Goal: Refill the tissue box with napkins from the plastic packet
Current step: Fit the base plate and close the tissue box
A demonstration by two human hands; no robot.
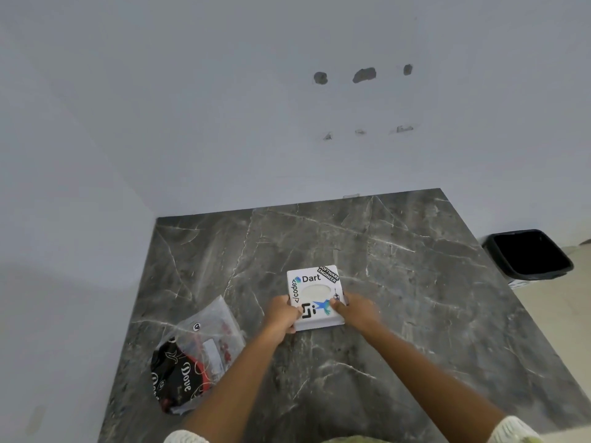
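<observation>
A white square tissue box (311,284) covered in stickers lies flat on the dark marble table (399,266), its oval slot showing white tissue inside. My left hand (281,318) grips the box's near left corner and my right hand (355,310) grips its near right edge, thumb on top. The plastic packet (198,353), clear with a black and red "Dove" print, lies crumpled on the table to the left of my left forearm, touched by neither hand.
A black waste bin (529,255) stands on the floor beyond the table's right edge. White walls close the table in at the back and left. Bare marble spreads behind and to the right of the box.
</observation>
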